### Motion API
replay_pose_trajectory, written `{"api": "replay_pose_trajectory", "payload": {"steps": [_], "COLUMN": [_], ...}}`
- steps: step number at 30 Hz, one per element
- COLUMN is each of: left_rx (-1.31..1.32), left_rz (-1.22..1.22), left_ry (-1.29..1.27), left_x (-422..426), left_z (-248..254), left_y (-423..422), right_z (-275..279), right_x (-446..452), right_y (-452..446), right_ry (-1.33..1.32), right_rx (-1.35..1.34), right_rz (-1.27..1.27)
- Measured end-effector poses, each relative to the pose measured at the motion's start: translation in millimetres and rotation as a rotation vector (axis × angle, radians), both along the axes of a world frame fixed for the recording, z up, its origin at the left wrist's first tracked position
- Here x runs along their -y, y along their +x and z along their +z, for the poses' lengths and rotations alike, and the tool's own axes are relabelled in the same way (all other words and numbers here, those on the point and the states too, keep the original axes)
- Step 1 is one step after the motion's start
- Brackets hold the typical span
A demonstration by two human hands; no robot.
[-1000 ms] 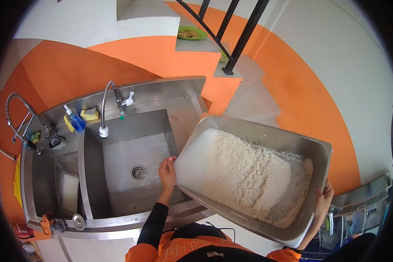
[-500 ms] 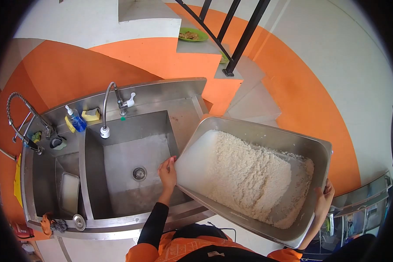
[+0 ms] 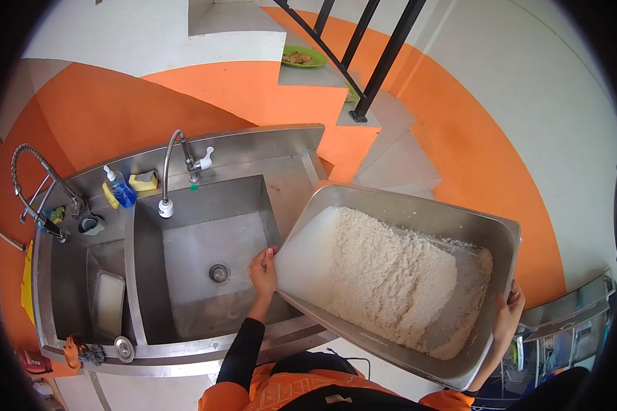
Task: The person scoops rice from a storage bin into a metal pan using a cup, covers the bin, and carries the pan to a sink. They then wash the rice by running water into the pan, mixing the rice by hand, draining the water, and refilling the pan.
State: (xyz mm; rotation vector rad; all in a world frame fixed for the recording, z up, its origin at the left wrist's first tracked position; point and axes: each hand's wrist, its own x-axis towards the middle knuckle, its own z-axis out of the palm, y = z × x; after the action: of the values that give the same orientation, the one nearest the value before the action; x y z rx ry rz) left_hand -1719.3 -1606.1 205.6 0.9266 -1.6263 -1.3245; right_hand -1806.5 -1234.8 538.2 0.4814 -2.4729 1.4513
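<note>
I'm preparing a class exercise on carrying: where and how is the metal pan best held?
Probably grip the metal pan by its rim at both short ends, coming from left and right. It is long and open-topped, and cloudy liquid pooled at its left end suggests it tips that way, so support there matters. The left hand and right hand hold opposite ends.

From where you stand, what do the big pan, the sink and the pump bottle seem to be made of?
Pan: metal, probably stainless steel; its walls have a silvery, satin sheen.
Sink: likely stainless steel too, with a dull grey finish and soft, blurred reflections.
Pump bottle: probably smooth plastic, judging by its blue, see-through look and white pump top.
</note>
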Motion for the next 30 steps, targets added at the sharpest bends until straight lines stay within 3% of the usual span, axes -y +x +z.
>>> {"api": "replay_pose_trajectory", "payload": {"steps": [30], "left_rx": [0.052], "left_rz": [-0.092], "left_ry": [0.052], "left_x": [7], "left_z": [-24], "left_y": [1], "right_z": [11], "right_x": [14], "right_y": [12], "right_ry": [0.036], "right_rx": [0.011], "right_rz": [0.007]}}
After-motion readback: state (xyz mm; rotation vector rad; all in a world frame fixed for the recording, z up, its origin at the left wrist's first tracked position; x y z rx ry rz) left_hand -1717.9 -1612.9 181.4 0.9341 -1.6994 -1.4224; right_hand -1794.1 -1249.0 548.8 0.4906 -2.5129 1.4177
